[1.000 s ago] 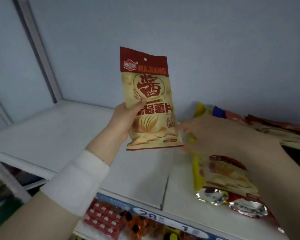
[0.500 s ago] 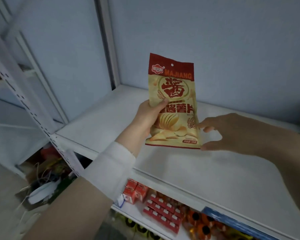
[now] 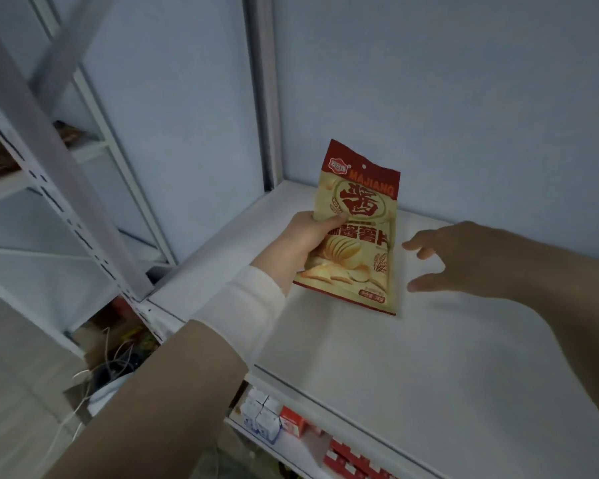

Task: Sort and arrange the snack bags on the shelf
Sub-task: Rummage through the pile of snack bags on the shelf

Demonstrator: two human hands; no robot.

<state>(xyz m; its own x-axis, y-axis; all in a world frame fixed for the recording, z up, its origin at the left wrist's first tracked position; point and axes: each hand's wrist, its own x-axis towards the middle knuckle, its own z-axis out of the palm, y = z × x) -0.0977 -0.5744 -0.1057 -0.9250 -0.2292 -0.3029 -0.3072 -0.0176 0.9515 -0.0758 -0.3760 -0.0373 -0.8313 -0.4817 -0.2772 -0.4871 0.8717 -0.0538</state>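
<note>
Your left hand (image 3: pixel 303 243) pinches the glossy, flat snack bag (image 3: pixel 357 233) by its left edge above the smooth white shelf (image 3: pixel 412 357); your right hand (image 3: pixel 464 261), fingers spread, hovers just right.

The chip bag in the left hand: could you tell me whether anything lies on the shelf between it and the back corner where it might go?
Nothing visible does. The left hand holds the chip bag over bare white shelf; the open right hand is off to its side, not touching.

chip bag (image 3: pixel 358 233): now lower, its bottom edge near the shelf (image 3: pixel 395 357), closer to the corner post
right hand (image 3: pixel 464 259): now apart from the bag, fingers spread
other snack bags: out of view
</note>
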